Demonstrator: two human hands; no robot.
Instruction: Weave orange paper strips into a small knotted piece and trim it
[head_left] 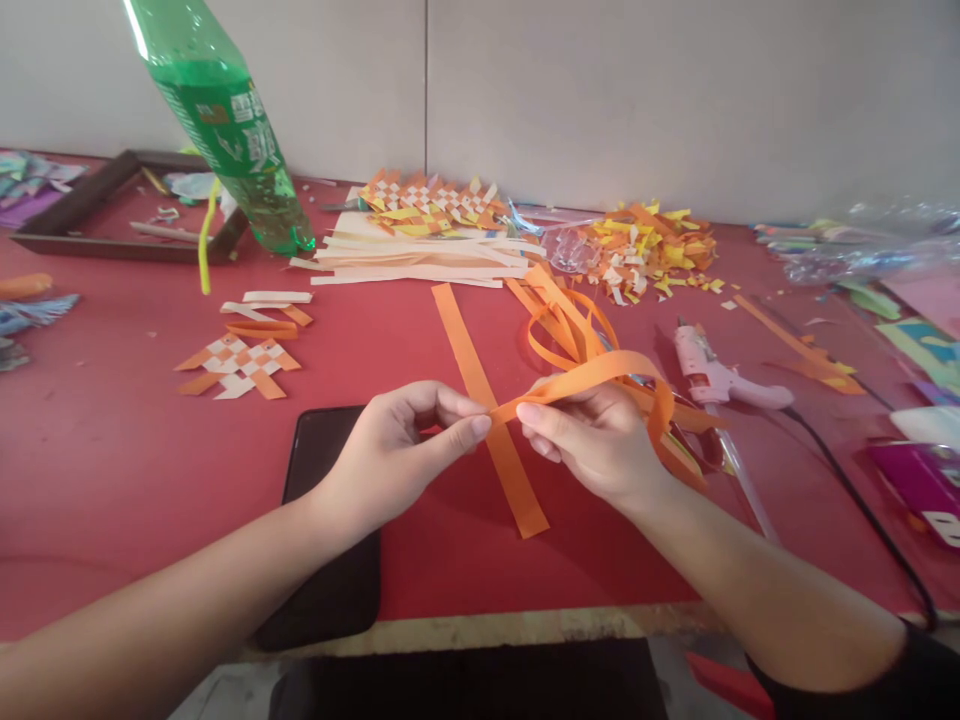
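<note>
A long orange paper strip [600,375] stretches between my two hands and loops away to the right. My left hand [420,440] pinches its end between thumb and forefinger. My right hand [589,430] grips the same strip a little further along, thumb on top. Below them, a shorter flat orange strip [465,345] lies slanted on the red table. Beyond my right hand is a bundle of loose orange strips [566,320], partly hidden by the hand and the held strip.
A woven orange-and-white piece [240,365] lies at left. White strips [420,262], a green bottle [232,140] and a dark frame [67,210] stand behind. A pink glue gun [705,370] is at right, a black phone [330,560] under my left wrist, paper scraps [652,245] at back.
</note>
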